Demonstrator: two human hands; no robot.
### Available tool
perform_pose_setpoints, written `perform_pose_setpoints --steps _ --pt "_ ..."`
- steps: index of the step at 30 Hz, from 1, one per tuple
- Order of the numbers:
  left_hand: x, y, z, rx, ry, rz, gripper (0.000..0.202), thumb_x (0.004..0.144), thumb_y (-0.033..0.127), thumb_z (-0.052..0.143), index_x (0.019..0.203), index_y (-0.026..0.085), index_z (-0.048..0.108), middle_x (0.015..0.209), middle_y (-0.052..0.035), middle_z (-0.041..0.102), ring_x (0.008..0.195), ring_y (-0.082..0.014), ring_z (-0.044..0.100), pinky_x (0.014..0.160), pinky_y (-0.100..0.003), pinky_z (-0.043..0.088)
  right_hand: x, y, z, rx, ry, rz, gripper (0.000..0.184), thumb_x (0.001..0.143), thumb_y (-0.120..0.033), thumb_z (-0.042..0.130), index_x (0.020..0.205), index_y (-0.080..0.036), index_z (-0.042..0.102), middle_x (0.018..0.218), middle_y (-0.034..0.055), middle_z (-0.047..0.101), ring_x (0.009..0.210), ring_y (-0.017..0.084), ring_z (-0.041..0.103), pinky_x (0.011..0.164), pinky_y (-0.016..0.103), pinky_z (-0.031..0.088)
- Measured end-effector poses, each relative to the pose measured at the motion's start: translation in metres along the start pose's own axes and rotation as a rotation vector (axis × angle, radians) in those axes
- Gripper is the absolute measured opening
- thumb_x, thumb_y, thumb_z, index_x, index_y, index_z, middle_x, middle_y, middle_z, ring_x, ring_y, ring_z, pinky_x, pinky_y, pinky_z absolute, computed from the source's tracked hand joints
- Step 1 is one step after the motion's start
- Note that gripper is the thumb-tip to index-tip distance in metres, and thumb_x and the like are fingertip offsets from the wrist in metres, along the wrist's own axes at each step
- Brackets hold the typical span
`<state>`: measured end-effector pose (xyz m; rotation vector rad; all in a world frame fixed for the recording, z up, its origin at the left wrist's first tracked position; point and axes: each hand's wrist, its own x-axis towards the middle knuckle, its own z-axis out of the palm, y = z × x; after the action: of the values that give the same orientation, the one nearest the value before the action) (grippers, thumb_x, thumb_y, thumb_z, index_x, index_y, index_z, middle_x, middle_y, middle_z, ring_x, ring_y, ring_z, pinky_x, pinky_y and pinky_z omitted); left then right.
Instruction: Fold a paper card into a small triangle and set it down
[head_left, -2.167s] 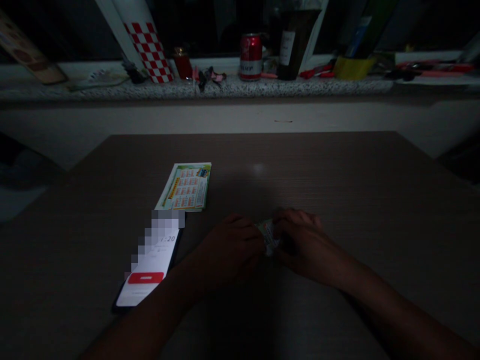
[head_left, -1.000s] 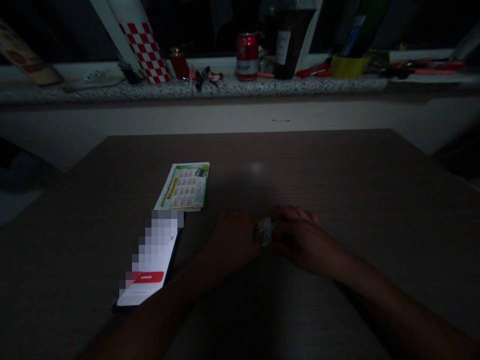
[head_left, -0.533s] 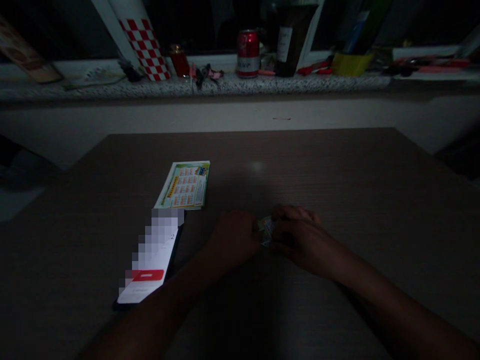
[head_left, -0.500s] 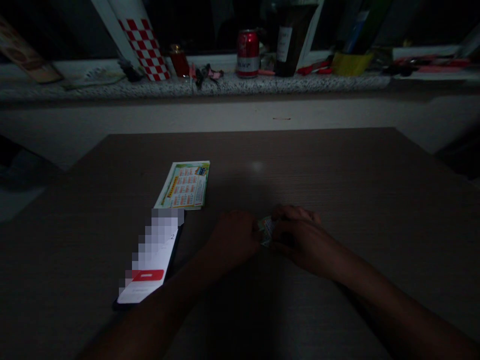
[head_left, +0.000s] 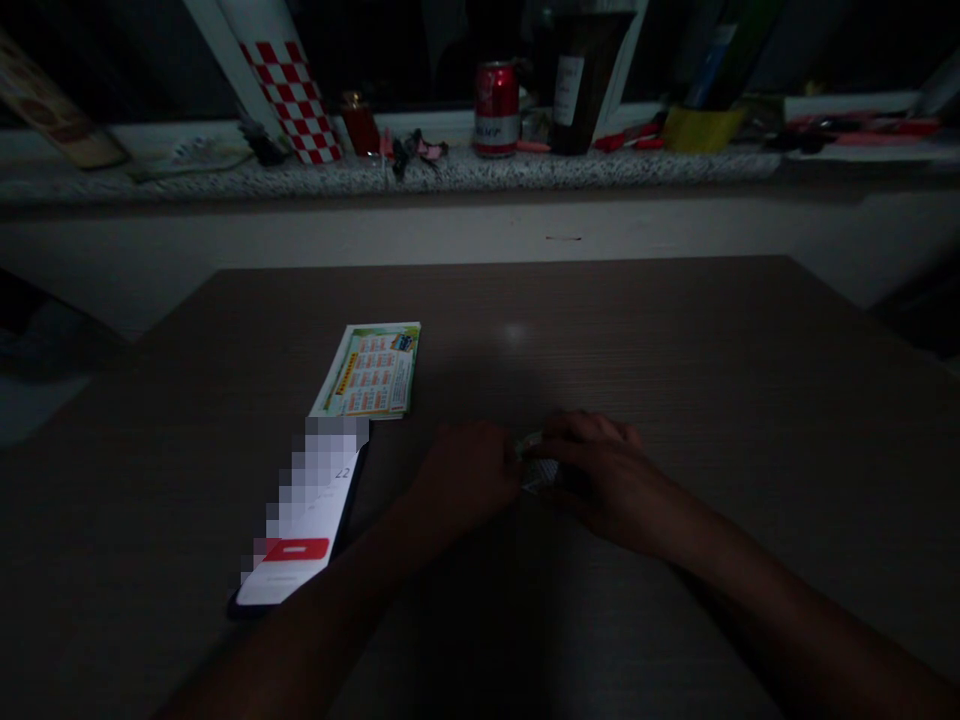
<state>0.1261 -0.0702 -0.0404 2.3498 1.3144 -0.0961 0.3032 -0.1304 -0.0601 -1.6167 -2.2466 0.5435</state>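
A small piece of printed paper (head_left: 538, 472), seemingly folded, lies between my two hands low over the middle of the dark table. My left hand (head_left: 472, 468) is closed on the paper's left side, its fingertips mostly turned out of sight. From the right, my right hand (head_left: 604, 470) curls over the other side, with fingers and thumb at the paper. Deep shadow hides the exact finger contact. Left of the hands lies a stack of printed calendar sheets (head_left: 375, 370), and a lit phone (head_left: 315, 520) rests just in front of it, beside my left forearm.
Behind the wood-grain table (head_left: 675, 330) runs a speckled stone sill (head_left: 450, 178). On it stand a red can (head_left: 496, 108), a dark pouch (head_left: 589, 85), a red-and-white checkered tube (head_left: 292, 100), a small red bottle (head_left: 360, 125) and a yellow container (head_left: 701, 130).
The fingers of my right hand have shifted left over the paper and now cover more of its upper part. My left hand stays nearly still.
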Motion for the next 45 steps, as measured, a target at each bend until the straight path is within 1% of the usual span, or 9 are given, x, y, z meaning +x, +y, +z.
perform_pose_setpoints --steps 3,10,15,20,25,30,35,41,45 --pt "-0.001 0.0 0.0 0.005 0.01 0.012 0.02 0.081 0.029 0.054 0.082 0.017 0.07 0.085 -0.0088 0.071 0.079 -0.0241 0.066 0.068 -0.032 0.047 0.0 0.001 0.0 -0.01 -0.008 -0.005 0.039 0.079 -0.02 0.066 0.115 -0.036 0.065 0.121 0.0047 0.059 0.112 0.028 0.051 0.088 0.043 0.032" --pt "-0.006 0.003 0.0 0.04 0.028 0.023 0.028 0.079 0.042 0.059 0.085 0.016 0.068 0.09 -0.0096 0.07 0.082 -0.0258 0.064 0.071 -0.035 0.047 0.001 0.001 0.002 -0.031 0.003 0.004 0.037 0.079 -0.02 0.067 0.113 -0.035 0.067 0.118 0.0052 0.06 0.109 0.028 0.052 0.088 0.043 0.032" --pt "-0.006 0.002 0.0 0.03 0.009 0.023 0.025 0.079 0.039 0.058 0.083 0.016 0.067 0.087 -0.0095 0.069 0.08 -0.026 0.064 0.07 -0.035 0.047 0.001 0.001 0.002 -0.039 0.001 0.001 0.042 0.079 -0.021 0.067 0.117 -0.039 0.065 0.119 0.0051 0.06 0.109 0.028 0.052 0.087 0.044 0.033" --pt "-0.005 -0.007 -0.001 -0.019 -0.003 0.011 0.022 0.078 0.037 0.058 0.083 0.018 0.067 0.087 -0.0077 0.069 0.077 -0.0238 0.065 0.062 -0.031 0.044 0.0 0.001 0.003 -0.048 0.003 -0.009 0.039 0.08 -0.025 0.068 0.117 -0.037 0.065 0.119 0.0057 0.059 0.11 0.029 0.052 0.089 0.044 0.033" --pt "-0.006 -0.018 -0.005 -0.076 -0.025 -0.021 0.015 0.075 0.027 0.059 0.083 0.019 0.069 0.083 -0.0045 0.071 0.073 -0.0191 0.065 0.058 -0.026 0.042 -0.001 0.001 0.002 -0.061 0.018 -0.017 0.04 0.079 -0.024 0.068 0.117 -0.037 0.065 0.116 0.0051 0.061 0.108 0.028 0.053 0.087 0.042 0.034" --pt "-0.001 -0.028 -0.011 -0.129 -0.076 -0.048 0.014 0.07 0.018 0.06 0.08 0.019 0.07 0.08 -0.0013 0.071 0.072 -0.0158 0.066 0.058 -0.022 0.043 0.0 0.003 0.003 -0.065 0.025 -0.033 0.032 0.08 -0.027 0.068 0.111 -0.034 0.068 0.116 0.0057 0.06 0.107 0.028 0.053 0.086 0.042 0.033" --pt "0.0 -0.034 -0.012 -0.17 -0.094 -0.005 0.017 0.071 0.015 0.058 0.081 0.019 0.071 0.081 -0.0008 0.071 0.073 -0.0153 0.065 0.061 -0.022 0.044 0.0 0.003 0.0 -0.048 -0.003 -0.035 0.034 0.08 -0.025 0.067 0.113 -0.033 0.068 0.118 0.0075 0.059 0.111 0.029 0.05 0.09 0.044 0.032" --pt "-0.014 -0.027 -0.003 -0.152 0.003 0.062 0.021 0.077 0.021 0.061 0.096 0.021 0.066 0.098 -0.0032 0.065 0.088 -0.019 0.06 0.074 -0.028 0.045 -0.001 0.004 -0.005 -0.021 -0.032 -0.072 0.041 0.077 -0.026 0.071 0.117 -0.032 0.066 0.118 0.0079 0.059 0.111 0.029 0.05 0.089 0.043 0.034" --pt "-0.019 -0.023 0.003 -0.155 0.062 0.206 0.017 0.078 0.026 0.066 0.095 0.021 0.065 0.099 -0.0026 0.059 0.093 -0.0187 0.057 0.079 -0.028 0.045 -0.001 0.006 -0.004 -0.011 -0.023 -0.106 0.04 0.081 -0.024 0.068 0.119 -0.033 0.064 0.116 0.0075 0.059 0.109 0.028 0.05 0.088 0.042 0.035"
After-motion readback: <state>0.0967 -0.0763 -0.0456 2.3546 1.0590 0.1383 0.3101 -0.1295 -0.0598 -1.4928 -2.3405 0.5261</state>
